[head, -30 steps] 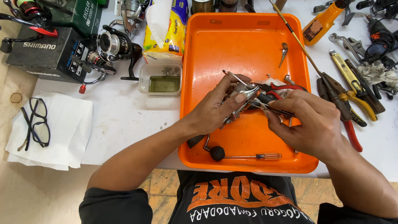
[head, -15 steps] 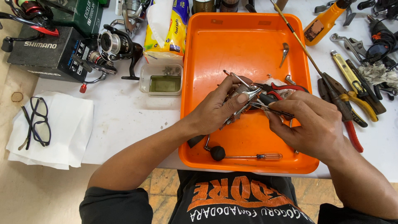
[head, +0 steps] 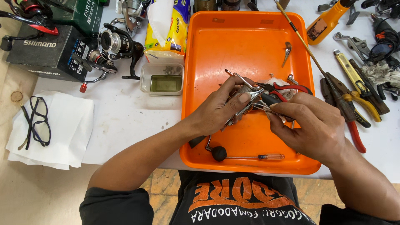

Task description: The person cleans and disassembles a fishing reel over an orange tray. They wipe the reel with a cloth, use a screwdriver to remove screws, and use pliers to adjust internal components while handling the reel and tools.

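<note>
Over the orange tray [head: 250,37], my left hand [head: 218,108] grips a silver fishing reel body [head: 246,100] with a wire bail arm sticking up to the left. My right hand [head: 310,125] pinches thin metal tweezers [head: 273,109] whose tips touch the reel. Red-handled pliers [head: 291,88] lie on the tray just behind the reel. A small screwdriver with a clear orange handle [head: 258,157] and a black round knob [head: 218,153] lie at the tray's near edge. A loose metal lever [head: 286,52] rests further back in the tray.
A clear plastic tub of liquid [head: 162,79] stands left of the tray. Another black reel [head: 114,46] and dark boxes [head: 46,50] sit at the back left. Glasses [head: 35,121] lie on white paper. Pliers, wrenches and an orange bottle [head: 327,21] crowd the right side.
Both hands have stayed over the tray's middle; my left fingers have shifted slightly on the reel and the tweezers have moved a little against it.
</note>
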